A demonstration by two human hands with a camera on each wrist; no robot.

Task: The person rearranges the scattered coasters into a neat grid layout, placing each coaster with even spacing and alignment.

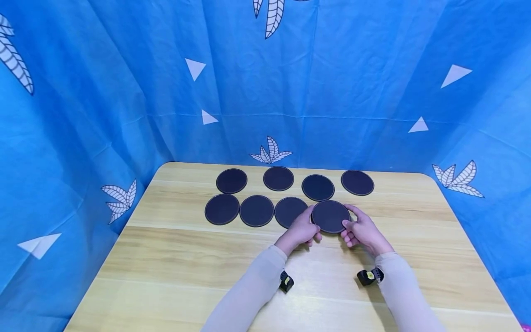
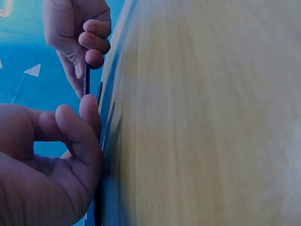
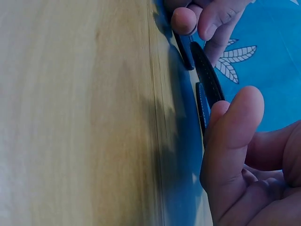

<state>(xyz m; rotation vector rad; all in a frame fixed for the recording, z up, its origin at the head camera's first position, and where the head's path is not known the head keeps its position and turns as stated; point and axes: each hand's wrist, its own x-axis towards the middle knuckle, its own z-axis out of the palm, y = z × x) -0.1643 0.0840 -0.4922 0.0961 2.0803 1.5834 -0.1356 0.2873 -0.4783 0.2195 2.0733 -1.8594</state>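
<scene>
Both hands hold one dark round coaster (image 1: 330, 216) by opposite edges, near the right end of the front row. My left hand (image 1: 302, 229) pinches its left edge, and my right hand (image 1: 365, 231) grips the right edge with the thumb on top. Edge-on in the right wrist view, the held coaster (image 3: 208, 75) shows stitching along its rim and is raised off the tabletop. In the left wrist view only a thin strip of the coaster (image 2: 87, 80) appears between the hands. Just left of it lies another coaster (image 1: 290, 211), partly covered by the left hand.
Two more dark coasters, a middle one (image 1: 256, 210) and a leftmost one (image 1: 221, 209), continue the front row. Behind them several coasters, among them a right one (image 1: 357, 182), lie spaced along the far edge. A blue patterned curtain (image 1: 257, 83) surrounds the wooden table (image 1: 166, 276).
</scene>
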